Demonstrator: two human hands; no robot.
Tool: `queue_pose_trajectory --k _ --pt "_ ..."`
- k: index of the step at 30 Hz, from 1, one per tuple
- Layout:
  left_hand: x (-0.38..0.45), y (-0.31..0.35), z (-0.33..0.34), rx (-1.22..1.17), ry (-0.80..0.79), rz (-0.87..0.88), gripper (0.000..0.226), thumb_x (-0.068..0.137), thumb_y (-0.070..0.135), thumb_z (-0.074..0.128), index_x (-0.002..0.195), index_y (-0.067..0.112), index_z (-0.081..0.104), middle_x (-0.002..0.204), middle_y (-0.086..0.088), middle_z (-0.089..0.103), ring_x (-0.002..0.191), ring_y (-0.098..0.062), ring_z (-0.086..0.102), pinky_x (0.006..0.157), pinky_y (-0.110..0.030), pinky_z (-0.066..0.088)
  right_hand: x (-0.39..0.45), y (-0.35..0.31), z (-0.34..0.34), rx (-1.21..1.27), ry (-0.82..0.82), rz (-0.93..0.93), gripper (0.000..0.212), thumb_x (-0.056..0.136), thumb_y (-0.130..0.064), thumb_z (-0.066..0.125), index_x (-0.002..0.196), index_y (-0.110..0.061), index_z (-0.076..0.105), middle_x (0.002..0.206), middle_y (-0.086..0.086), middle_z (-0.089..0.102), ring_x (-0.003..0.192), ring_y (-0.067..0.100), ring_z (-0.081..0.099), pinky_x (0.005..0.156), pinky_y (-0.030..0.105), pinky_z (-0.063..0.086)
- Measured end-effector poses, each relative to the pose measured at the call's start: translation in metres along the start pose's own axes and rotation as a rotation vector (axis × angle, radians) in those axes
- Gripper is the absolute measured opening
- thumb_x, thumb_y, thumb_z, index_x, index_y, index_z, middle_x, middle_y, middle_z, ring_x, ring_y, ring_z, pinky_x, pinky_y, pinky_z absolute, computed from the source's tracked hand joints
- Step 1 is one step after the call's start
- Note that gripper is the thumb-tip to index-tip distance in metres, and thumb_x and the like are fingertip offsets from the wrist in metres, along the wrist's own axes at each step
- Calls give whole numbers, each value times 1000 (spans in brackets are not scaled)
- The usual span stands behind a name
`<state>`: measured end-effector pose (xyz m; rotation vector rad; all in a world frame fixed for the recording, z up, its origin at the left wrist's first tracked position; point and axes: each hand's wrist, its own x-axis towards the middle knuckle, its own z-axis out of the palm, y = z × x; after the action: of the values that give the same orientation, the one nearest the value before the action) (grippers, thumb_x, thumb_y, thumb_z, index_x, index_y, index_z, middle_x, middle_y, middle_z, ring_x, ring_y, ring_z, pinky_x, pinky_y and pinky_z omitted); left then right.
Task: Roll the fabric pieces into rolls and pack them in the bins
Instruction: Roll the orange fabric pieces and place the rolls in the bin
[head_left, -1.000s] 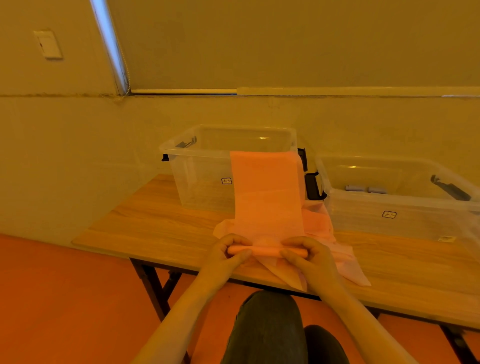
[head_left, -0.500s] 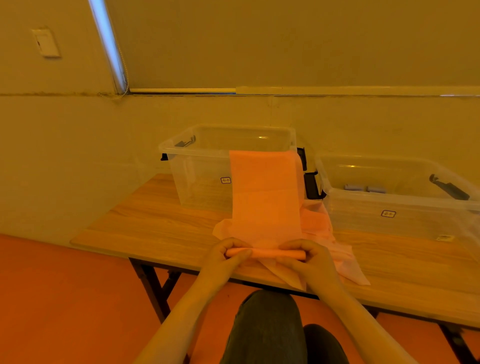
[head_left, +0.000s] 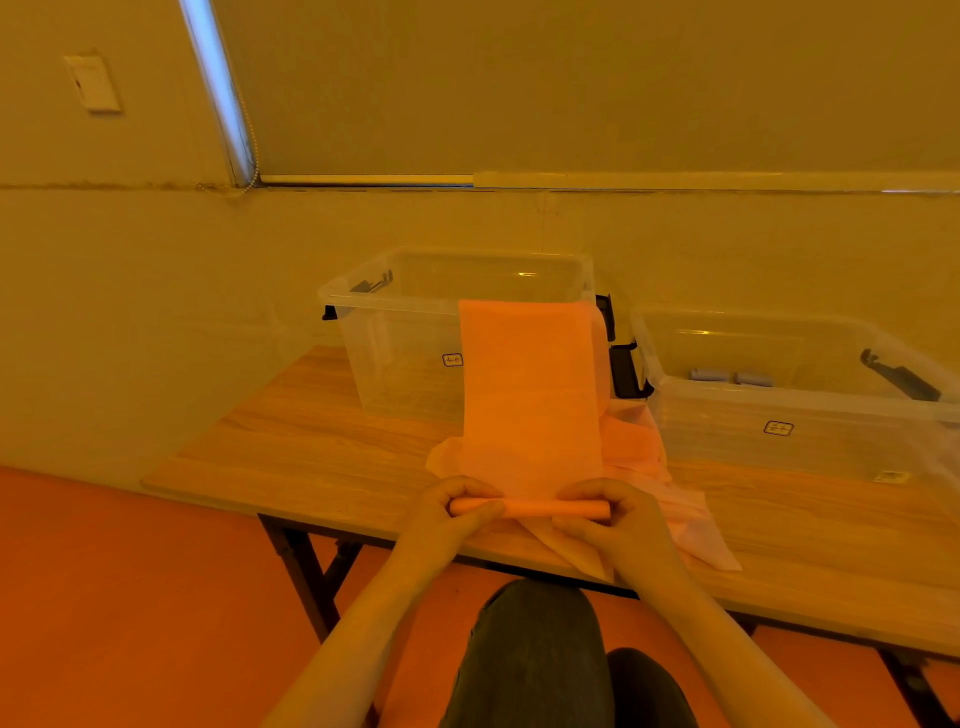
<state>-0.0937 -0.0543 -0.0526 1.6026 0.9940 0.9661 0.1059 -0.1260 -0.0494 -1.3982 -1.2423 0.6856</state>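
Pinching fabric roll (head_left: 530, 508) ends: left hand (head_left: 447, 512), right hand (head_left: 618, 525), fingers curled, grip tight, forearms converging.

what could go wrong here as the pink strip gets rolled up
1. The pink strip leans up against the left bin; its far end may slide sideways, so the roll winds crooked.
2. The roll sits on the loose fabric pile, so a lower piece may get caught and wound in.
3. The left hand and right hand grip only the roll's ends, so its middle may loosen.
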Motion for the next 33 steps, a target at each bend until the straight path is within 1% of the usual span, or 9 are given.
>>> queue_pose_trajectory --k 4,8,12,14,17,22,25,29,33 --pt "-1 0 -1 -11 -21 10 10 79 21 74 88 25 72 86 13 68 83 -2 62 71 -18 50 -1 0 0 -3 9 -7 21 70 -5 79 81 -22 71 85 -6 69 79 -4 61 68 10 47" --pt "-3 -2 -2 -16 -65 26 16 77 16 75 92 23 72 90 7 69 87 -5 63 74 -18 50 -1 0 1 24 32 2 15 74 -10 77 79 -23 71 81 -6 70 77 1 64 68 17 51" --pt "-3 -3 0 -8 -36 8 7 80 20 73 85 24 73 83 9 69 82 -5 63 70 -20 50 -2 -2 2 5 7 -9 20 72 -6 78 80 -21 70 81 -8 68 77 -5 61 67 9 46" --pt "-3 -2 0 -1 -18 -7 4 81 23 72 83 25 73 79 8 68 79 -7 62 68 -21 48 -3 -1 2 -8 -5 -12 23 70 -4 79 82 -22 70 84 -8 68 79 -4 61 68 9 47" --pt "-3 -2 0 -14 -3 -20 5 81 22 72 82 26 73 79 7 68 79 -9 62 68 -22 49 -2 -1 1 -14 1 -17 22 70 -5 79 81 -22 70 83 -8 68 79 -2 61 68 10 47" --pt "-3 -3 -2 -24 -30 6 14 77 20 75 90 25 73 91 8 70 89 -6 64 74 -21 51 -2 -1 1 -19 31 -23 18 73 -9 78 78 -24 69 81 -9 68 78 -6 60 65 7 45" --pt "-4 -1 -1 -21 -13 1 10 78 19 75 86 25 73 85 10 70 84 -3 63 71 -18 50 -2 0 2 -32 29 -21 19 72 -10 78 78 -26 69 82 -9 68 79 -6 60 67 7 45" --pt "-3 -1 -1 -17 10 -16 7 80 20 73 83 25 72 80 10 68 78 -2 62 66 -18 48 -1 3 2 -49 12 -19 23 71 -7 79 80 -25 69 85 -7 68 81 -3 61 69 11 47" --pt "-4 2 0 -35 18 -11 8 81 16 72 83 24 72 80 11 67 74 3 60 64 -12 46 -1 3 2 -43 43 -31 19 72 -9 78 80 -25 69 84 -9 68 81 -7 59 69 6 45"
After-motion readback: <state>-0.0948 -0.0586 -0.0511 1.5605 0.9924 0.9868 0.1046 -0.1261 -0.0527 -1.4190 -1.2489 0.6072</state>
